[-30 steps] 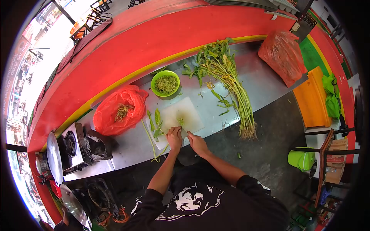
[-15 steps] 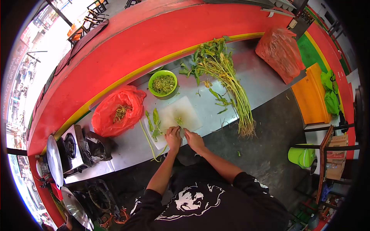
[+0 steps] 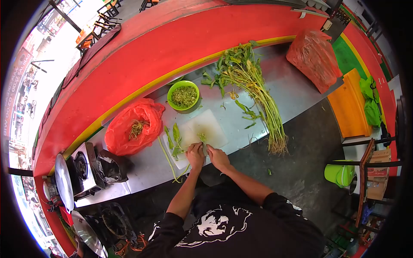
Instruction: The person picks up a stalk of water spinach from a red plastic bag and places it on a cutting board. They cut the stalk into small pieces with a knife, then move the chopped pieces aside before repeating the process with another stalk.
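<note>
My left hand point(image 3: 195, 155) is closed over the near edge of the white cutting board point(image 3: 214, 123), pinching green vegetable stalks. A long pale stalk point(image 3: 167, 155) curves past the board's left side toward it. Close beside it, my right hand point(image 3: 218, 158) is closed on what looks like a knife; its blade is mostly hidden between the hands. Small cut greens point(image 3: 202, 137) lie just beyond my fingertips. Leafy sprigs point(image 3: 175, 142) rest on the left part of the board. Behind it stands a green bowl point(image 3: 183, 95) holding chopped greens.
A large bunch of leafy stalks point(image 3: 262, 96) lies to the right, its roots overhanging the counter's point(image 3: 144, 174) front edge. An open red plastic bag point(image 3: 118, 133) with trimmings sits left, near a gas stove point(image 3: 82, 167). Another red bag point(image 3: 314, 60) stands at the far right.
The whole view has shifted slightly right and down. Both hands remain close together at the board, and the small cut greens sit just past the fingertips.
</note>
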